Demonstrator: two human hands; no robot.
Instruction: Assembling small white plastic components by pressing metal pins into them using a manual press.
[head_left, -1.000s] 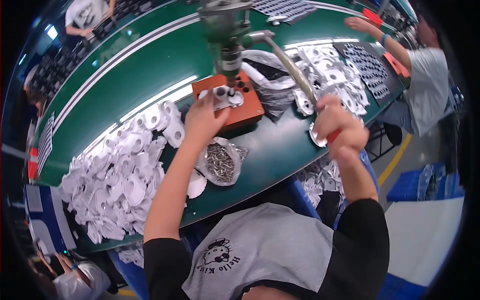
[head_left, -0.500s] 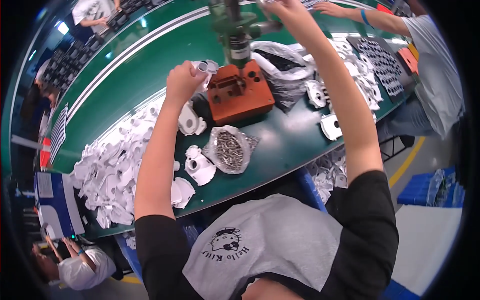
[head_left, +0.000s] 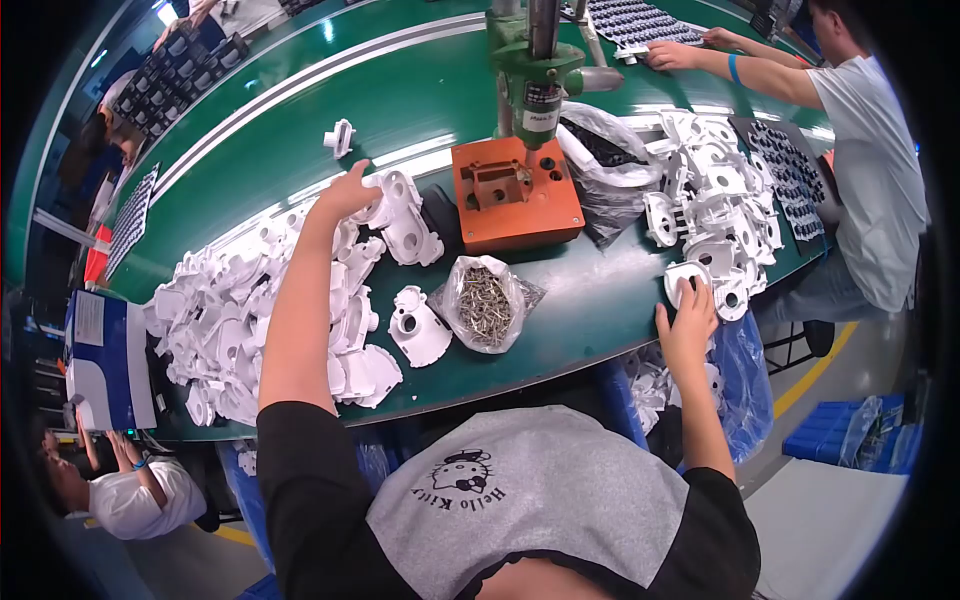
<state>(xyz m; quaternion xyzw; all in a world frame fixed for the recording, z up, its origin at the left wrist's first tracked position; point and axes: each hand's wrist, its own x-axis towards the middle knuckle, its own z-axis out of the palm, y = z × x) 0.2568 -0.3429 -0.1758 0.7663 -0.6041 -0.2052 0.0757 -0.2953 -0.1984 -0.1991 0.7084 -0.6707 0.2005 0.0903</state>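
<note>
My left hand (head_left: 348, 194) is over the left side of the bench, fingers apart and holding nothing. Just beyond it, a small white plastic part (head_left: 342, 138) with a short tube lies on the green conveyor belt. Near its wrist are the left heap of white plastic housings (head_left: 225, 320) and a housing (head_left: 405, 225) on the bench. My right hand (head_left: 688, 325) is at the right, its fingertips on a white housing (head_left: 686, 275) by the right pile, thumb spread away. Between my arms stands the orange press fixture (head_left: 520, 220) under a green press (head_left: 535, 85).
A clear bag of metal pins or screws (head_left: 485, 305) sits before the fixture, beside a single housing (head_left: 418, 330). Behind the fixture's right is a bag of black parts (head_left: 605, 160). A person (head_left: 865, 170) works at the right. Blue bins (head_left: 620, 395) stand below the bench edge.
My left hand has let go of the white tubed part, now on the belt. My right hand has come from the press down to the housing at the right.
</note>
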